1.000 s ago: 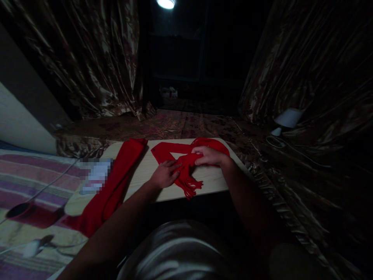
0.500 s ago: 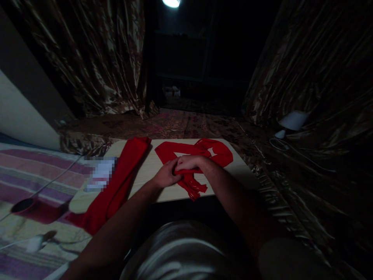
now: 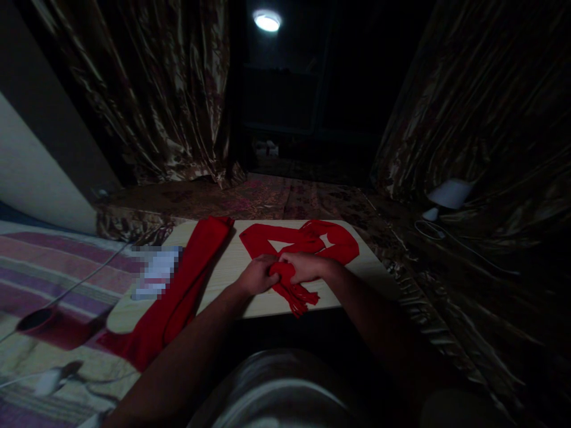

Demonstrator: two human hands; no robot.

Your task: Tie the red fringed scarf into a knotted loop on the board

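A red scarf (image 3: 262,238) with fringed ends lies in loops on a pale wooden tabletop (image 3: 223,285). My left hand (image 3: 257,275) is closed on it near the front, its thumb on the red cloth. Right beside it, my right hand (image 3: 304,267) pinches the same part, fingertips close to the left hand's. A small fold of scarf bulges between the two hands. Its fringe (image 3: 300,297) hangs towards me near the table's front edge. Left of my hands lies a long folded red cloth (image 3: 190,279), partly over the edge.
A blurred white item (image 3: 156,273) lies at the table's left. A dark red container (image 3: 57,328), a white plug (image 3: 48,380) and cables rest on a striped bedspread (image 3: 40,255). A small white lamp (image 3: 451,194) stands right; patterned curtains (image 3: 178,107) hang behind.
My right hand has moved from lying over the left hand to beside it, and a fold of the scarf now shows between them. The view has tilted slightly upward.
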